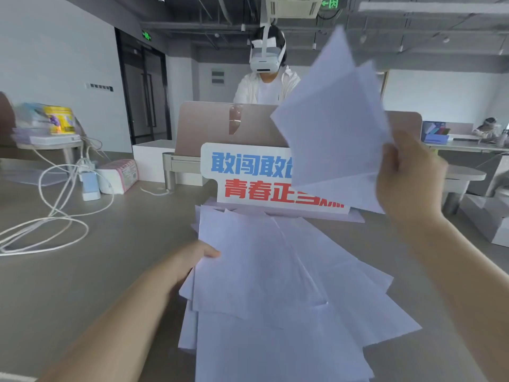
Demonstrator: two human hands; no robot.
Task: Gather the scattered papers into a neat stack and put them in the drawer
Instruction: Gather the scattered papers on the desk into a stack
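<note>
Several white sheets of paper [275, 285] lie fanned and overlapping on the grey desk [96, 271] in front of me. My left hand [192, 260] grips the left edge of the upper sheets in that pile, thumb on top. My right hand [410, 177] is raised at the right and holds a loose bunch of sheets [333, 128] up in the air, their corners splayed. No drawer is in view.
A white sign with blue and red characters [248, 175] stands just behind the pile. White cables [49, 224], a charger and a tissue pack [121, 175] lie at the left. A person in a headset [265, 78] sits behind the pink divider [203, 125].
</note>
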